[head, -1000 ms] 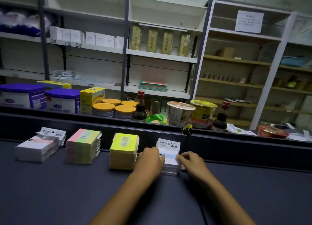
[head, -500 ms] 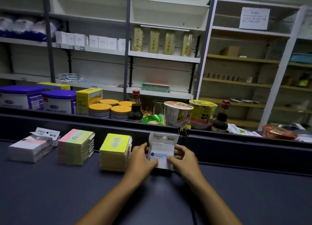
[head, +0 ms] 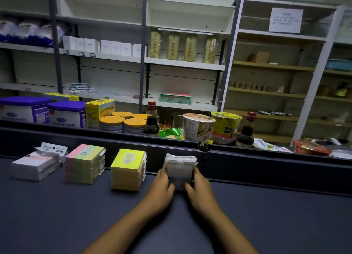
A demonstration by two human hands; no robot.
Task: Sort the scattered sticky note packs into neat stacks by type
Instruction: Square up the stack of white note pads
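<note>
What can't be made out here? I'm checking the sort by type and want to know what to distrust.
Head view only:
- White packs: the left hand and right hand cover their sides and lower part; count and label unreadable.
- Leftmost clear-wrapped stack: print too small and blurred.
- Yellow stack and pink-green stack: the small label print is illegible.
- Paper notice on the shelf: text too small.

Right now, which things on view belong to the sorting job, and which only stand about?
Job: white packs in both hands; yellow stack; pink-green stack; white stack.

Standing about: milk powder tubs, soy sauce bottles, noodle cups, green basket.
</note>
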